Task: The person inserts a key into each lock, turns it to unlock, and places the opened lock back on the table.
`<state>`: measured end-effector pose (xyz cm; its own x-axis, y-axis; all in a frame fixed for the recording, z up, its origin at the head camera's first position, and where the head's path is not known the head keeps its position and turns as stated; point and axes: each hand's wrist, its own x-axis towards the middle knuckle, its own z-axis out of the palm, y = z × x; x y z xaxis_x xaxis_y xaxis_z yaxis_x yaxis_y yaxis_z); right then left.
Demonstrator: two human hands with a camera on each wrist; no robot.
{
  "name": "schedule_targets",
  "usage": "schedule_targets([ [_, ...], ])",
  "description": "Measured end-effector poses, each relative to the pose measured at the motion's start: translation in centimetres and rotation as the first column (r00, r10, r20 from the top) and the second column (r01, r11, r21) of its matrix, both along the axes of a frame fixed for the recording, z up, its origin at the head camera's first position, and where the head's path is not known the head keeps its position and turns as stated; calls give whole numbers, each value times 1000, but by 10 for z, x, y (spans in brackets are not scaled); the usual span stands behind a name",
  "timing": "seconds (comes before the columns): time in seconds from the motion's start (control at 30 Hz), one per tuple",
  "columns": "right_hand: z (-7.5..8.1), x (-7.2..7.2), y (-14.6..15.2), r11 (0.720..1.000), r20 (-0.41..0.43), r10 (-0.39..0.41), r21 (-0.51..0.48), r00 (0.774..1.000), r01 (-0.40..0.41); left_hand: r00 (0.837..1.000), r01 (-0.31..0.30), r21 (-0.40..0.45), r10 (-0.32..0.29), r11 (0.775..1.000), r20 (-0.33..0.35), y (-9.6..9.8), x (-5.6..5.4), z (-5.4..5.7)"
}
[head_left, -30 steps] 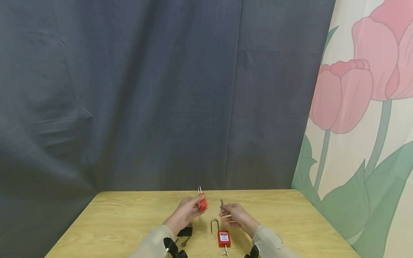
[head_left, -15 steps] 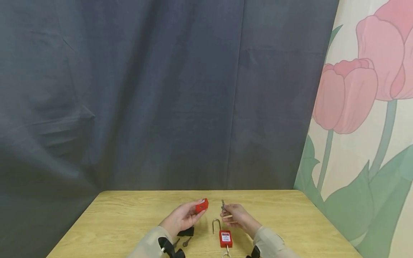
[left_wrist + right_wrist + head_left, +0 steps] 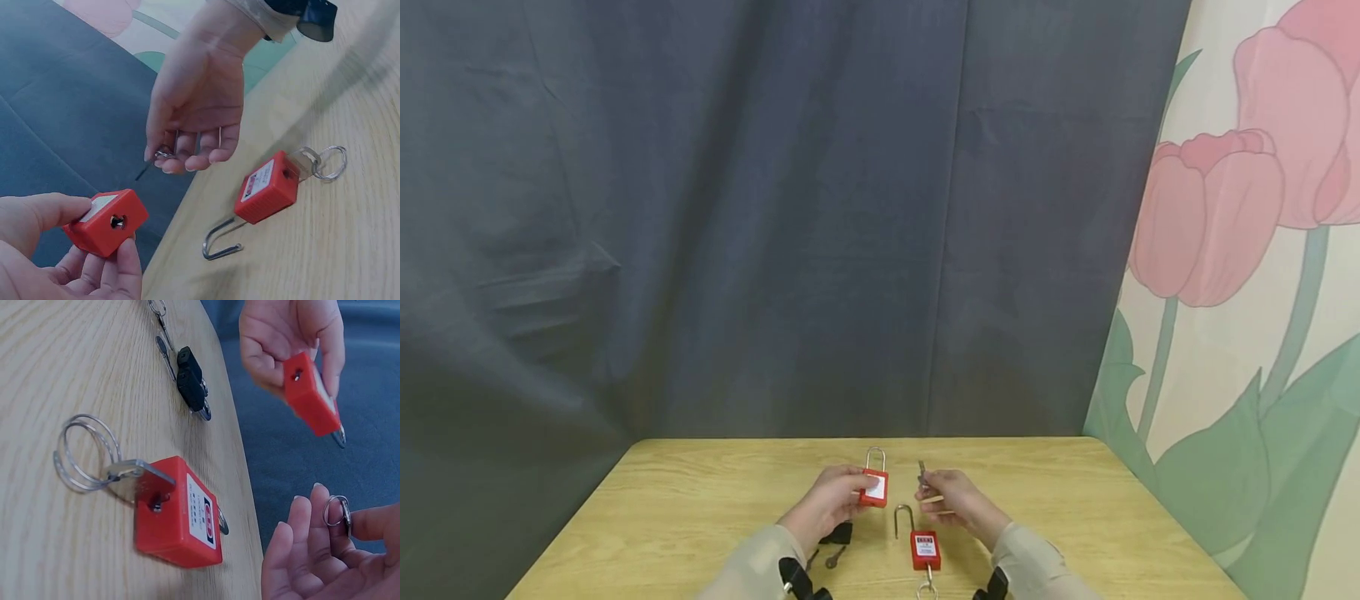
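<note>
My left hand (image 3: 823, 504) grips a red padlock (image 3: 111, 226) between thumb and fingers, above the table. Its shackle points up and away, and its keyhole shows in both wrist views. Beside it, apart from the padlock, my right hand (image 3: 961, 502) pinches a small metal key (image 3: 922, 472) with a ring (image 3: 335, 511) on it. A second red padlock (image 3: 926, 550) lies on the table between the forearms, its shackle (image 3: 219, 240) swung open. In that one's keyhole sits a key (image 3: 134, 472) with wire rings attached.
Two black padlocks (image 3: 190, 390) lie on the wooden table (image 3: 700, 492) near my left forearm, with keys (image 3: 832, 560) beside them. A dark curtain (image 3: 820, 250) hangs behind the table, and a tulip-patterned wall covering (image 3: 1240, 292) stands to the right.
The left hand has turned its padlock: the underside with the keyhole faced me half a second ago, and now the white label does, shackle up. The right hand with the key has hardly moved.
</note>
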<state>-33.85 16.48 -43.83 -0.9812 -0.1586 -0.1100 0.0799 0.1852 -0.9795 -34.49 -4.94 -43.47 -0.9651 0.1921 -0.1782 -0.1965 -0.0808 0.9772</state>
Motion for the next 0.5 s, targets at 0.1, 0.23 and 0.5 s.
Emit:
schedule_targets([
  [0.1,0,0,1,1000,8,4,-2,1000,-4,1000,-2,31,1,1000,24,1,0,-3],
  [0.23,0,1,1,1000,19,9,1,1000,-9,996,-2,122,-8,993,84,1,0,-6],
  [0.5,-2,2,0,1000,23,22,-5,999,-22,990,-38,254,1,967,143,0,-2,-11],
])
